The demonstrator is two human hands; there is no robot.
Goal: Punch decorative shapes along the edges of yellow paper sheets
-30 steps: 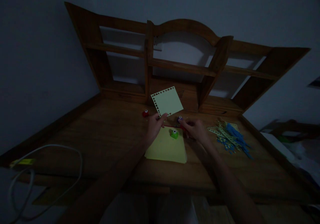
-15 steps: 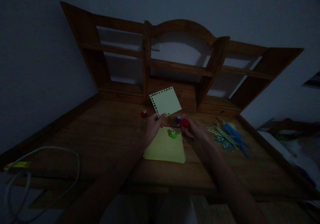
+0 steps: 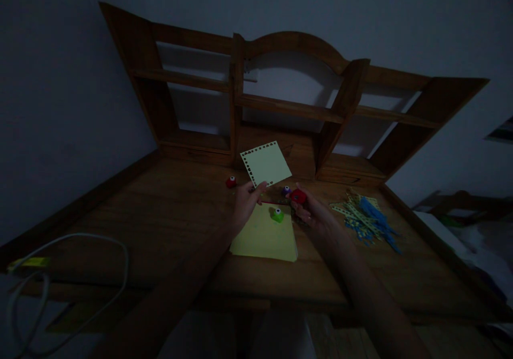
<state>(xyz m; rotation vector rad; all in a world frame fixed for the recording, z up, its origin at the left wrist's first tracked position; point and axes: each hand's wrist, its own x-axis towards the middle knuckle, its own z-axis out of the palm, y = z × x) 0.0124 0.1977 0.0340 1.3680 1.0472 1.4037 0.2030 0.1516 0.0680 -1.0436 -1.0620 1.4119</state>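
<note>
My left hand (image 3: 245,203) pinches the near corner of a pale yellow sheet of paper (image 3: 266,163), which has small punched shapes along two edges and part of a third. In my right hand (image 3: 316,209) is a red craft punch (image 3: 297,196), apart from the sheet. Below both hands lies a stack of yellow paper (image 3: 264,236). A green craft punch (image 3: 278,216) rests on the stack. Just left of my right hand stands a purple craft punch (image 3: 286,190). Another red craft punch (image 3: 231,182) sits left of the held sheet.
A heap of punched yellow strips and blue pieces (image 3: 371,217) lies at right on the wooden desk (image 3: 172,209). A wooden shelf unit (image 3: 292,114) rises at the back. A white cable (image 3: 125,263) loops over the desk's left front edge. The room is dim.
My right hand has turned a little and shifted slightly right with the red craft punch. The held sheet has barely moved.
</note>
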